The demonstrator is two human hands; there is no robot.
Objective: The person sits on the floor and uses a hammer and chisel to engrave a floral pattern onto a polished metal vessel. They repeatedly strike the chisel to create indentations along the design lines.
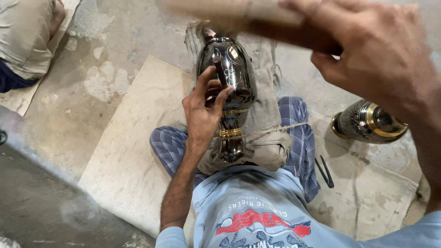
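Left hand fingers pressed on glossy dark engraved metal vase, right hand gripping blurred pale stick

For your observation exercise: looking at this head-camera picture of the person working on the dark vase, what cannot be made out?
- Tool in the right hand, head view: motion blur smears it into a pale bar.
- Vase top: hidden behind that blur.
- Vase base: covered by the cloth and the left hand.
- Second vase: far end behind the right forearm.
- Seated person, top left: cut off by the edge.
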